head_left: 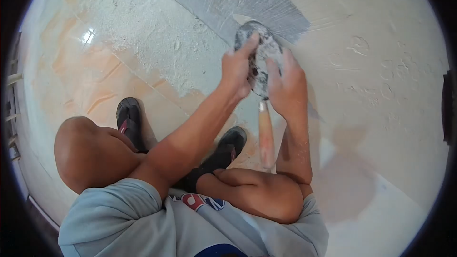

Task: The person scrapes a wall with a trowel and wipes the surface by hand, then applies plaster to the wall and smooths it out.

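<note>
In the head view, a person squats low and looks down at their two bare hands. Both hands hold one dusty tool (262, 66) out in front, past the shoes. The tool has a long, rounded flat part with a dark edge and a lot of white dust on it. Its wooden handle (266, 138) has a shiny metal bit at the top and points back toward the person's legs.

The left hand (236, 66) pinches the left side of the flat part. Its thumb lies on the dusty face, and the other fingers are mostly hidden. The right hand (289, 83) pinches the right side, with its thumb on the dusty face too. Its fingers are close together near the edge and look a bit blurry. Neither hand is on the handle.

The tool is near the bottom end of a big grey patch (271, 4), which has thin streaks around it. To the left, white powder (159, 38) is spread on the pale floor (185, 109), next to orange patches (102, 74). To the right there are scratchy marks (381, 78). The left shoe (129, 116) and the right shoe (232, 145) are dark and stand apart. The person's shirt (143, 228) is light grey.
</note>
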Demonstrator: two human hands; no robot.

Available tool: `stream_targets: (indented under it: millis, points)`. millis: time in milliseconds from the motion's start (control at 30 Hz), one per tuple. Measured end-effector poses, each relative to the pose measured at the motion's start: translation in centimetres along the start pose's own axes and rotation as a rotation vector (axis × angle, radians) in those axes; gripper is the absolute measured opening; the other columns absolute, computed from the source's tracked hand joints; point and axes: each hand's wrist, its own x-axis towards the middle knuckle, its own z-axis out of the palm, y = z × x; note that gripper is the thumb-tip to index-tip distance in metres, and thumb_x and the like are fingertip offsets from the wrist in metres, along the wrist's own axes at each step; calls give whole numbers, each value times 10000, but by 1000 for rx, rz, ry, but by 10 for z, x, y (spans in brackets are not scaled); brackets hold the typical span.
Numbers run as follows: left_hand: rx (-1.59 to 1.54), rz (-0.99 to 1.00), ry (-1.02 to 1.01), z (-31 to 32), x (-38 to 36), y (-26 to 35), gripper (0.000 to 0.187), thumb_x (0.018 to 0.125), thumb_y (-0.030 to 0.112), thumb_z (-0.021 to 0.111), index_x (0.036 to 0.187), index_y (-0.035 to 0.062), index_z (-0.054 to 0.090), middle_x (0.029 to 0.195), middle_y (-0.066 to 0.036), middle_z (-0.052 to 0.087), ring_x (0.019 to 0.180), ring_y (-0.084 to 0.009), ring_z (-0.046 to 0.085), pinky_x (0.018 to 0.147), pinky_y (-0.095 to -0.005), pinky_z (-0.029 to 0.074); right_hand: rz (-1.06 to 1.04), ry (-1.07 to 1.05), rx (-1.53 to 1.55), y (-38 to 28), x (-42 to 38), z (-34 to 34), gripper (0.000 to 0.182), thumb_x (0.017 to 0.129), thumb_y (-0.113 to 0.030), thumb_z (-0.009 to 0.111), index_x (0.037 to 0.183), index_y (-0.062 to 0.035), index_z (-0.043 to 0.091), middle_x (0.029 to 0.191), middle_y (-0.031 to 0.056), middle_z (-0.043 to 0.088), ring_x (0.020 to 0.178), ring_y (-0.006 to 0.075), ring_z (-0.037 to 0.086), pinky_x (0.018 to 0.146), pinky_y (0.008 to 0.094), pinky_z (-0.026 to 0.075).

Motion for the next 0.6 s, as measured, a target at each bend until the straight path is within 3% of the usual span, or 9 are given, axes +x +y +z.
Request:
stream_targets:
  millis: [100, 300, 400, 467, 533, 600]
  points:
    - [7, 28, 62, 11, -3, -1, 277, 1069, 276, 674, 1121, 6, 705, 1012, -95, 764, 869, -207, 746, 779, -362, 624, 10, 22, 157, -3, -9, -14, 265, 1040, -217, 565, 1170, 9, 613, 984, 316, 694, 950, 547, 647, 793, 568, 507]
    - [-1, 26, -25, 1, 2, 0, 307, 1077, 301, 657, 1113, -1, 701, 985, -89, 755, 841, -198, 743, 742, -365, 626, 32, 0, 55, 0, -5, -6, 257, 1035, -225, 575, 1136, 8, 607, 981, 321, 690, 958, 552, 646, 796, 571, 505]
    - [48, 21, 92, 16, -10, -4, 306, 1073, 301, 666, 1127, 3, 703, 1002, -92, 756, 872, -190, 743, 750, -354, 613, 27, 35, 161, -4, -6, -12, 247, 1028, -229, 588, 1105, 5, 599, 969, 326, 685, 959, 562, 639, 791, 583, 497]
    - [46, 29, 17, 2, 2, -4, 306, 1071, 299, 668, 1133, 1, 702, 1012, -95, 758, 869, -193, 743, 760, -357, 616, 79, -2, 51, -4, -5, -8, 263, 1037, -193, 593, 1191, 16, 636, 1023, 282, 704, 957, 477, 681, 858, 458, 529]
    - [30, 35, 26, 2, 1, -2, 305, 1069, 296, 669, 1136, 0, 701, 1011, -92, 758, 867, -193, 743, 760, -359, 617, 27, 21, 97, 1, -5, -3, 255, 1034, -188, 597, 1179, 18, 638, 1019, 283, 705, 959, 477, 687, 847, 464, 530]
    - [24, -1, 3, 4, -1, -3, 297, 1069, 289, 669, 1143, 3, 699, 1014, -94, 758, 864, -197, 743, 763, -358, 619, 27, 45, 87, 0, -9, -6, 243, 1031, -225, 588, 1116, 2, 603, 963, 333, 680, 954, 567, 634, 785, 580, 500]
